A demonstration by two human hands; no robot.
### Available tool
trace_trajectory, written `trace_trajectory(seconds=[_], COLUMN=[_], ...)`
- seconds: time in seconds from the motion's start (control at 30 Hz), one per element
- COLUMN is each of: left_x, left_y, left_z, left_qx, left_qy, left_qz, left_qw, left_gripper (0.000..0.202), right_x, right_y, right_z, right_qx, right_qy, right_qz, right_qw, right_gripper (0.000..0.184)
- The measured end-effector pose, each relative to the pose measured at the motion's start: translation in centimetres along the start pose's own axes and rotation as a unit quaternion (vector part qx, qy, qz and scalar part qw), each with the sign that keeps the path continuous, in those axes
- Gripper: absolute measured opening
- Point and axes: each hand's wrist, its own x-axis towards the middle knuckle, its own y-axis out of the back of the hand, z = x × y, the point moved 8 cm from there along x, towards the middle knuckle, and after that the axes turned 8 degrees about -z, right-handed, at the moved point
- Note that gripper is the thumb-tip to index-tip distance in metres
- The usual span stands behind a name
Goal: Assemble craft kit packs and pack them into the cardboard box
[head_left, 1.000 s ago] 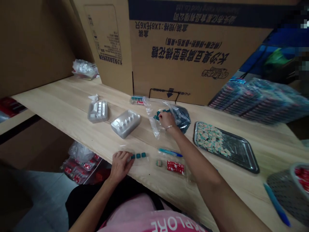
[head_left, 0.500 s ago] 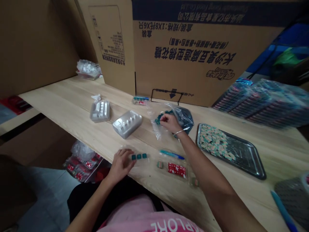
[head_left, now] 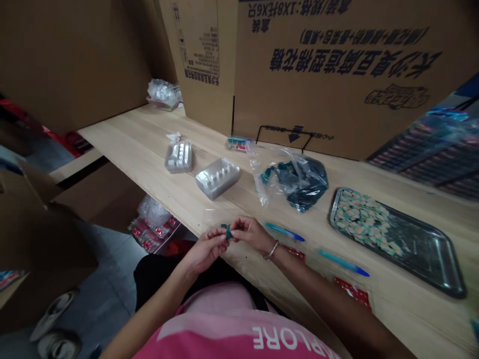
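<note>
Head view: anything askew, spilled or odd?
Cardboard box at the back of the table: its print reads upside down, so it may be inverted. A crumpled white scrap behind the left clear tray stack looks like stray litter.

Packing workshop, by the look: upside-down Chinese-printed carton (head_left: pixel 337 104) on a wooden surface (head_left: pixel 130 134), 2 stacks of clear plastic trays (head_left: pixel 218 180), bulk bag (head_left: pixel 309 182) of teal pieces (head_left: pixel 267 175), metal tray (head_left: pixel 430 254), piled packs (head_left: pixel 430 142) far right.

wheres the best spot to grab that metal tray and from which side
Probably hold the metal tray by both short ends, approached from outside each: it lies flat with a raised rim, and the pale pieces bunch leftward, so a one-ended grip might tip it.
</note>
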Motion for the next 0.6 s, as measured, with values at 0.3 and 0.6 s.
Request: trace_trajectory(seconds=[0.3, 0.6], left_x=[-2.5, -1.3], left_y=[1.8, 2.5], left_z=[-0.8, 7.3], left_qx=[0.033, 0.631], left_qy=[0.05, -0.301], left_qz=[0.012, 0.065], left_qw=[0.998, 0.712], left_gripper=[0.033, 0.019], right_x=[-1.9, 4.1], right_y=[-4.5, -5.0], right_z=[-3.7, -1.5], right_qx=[-0.338, -0.609], right_qy=[0.197, 0.14], right_qz=[-0.034, -0.053], right_qw=[0.92, 0.779], right_gripper=[0.013, 0.003])
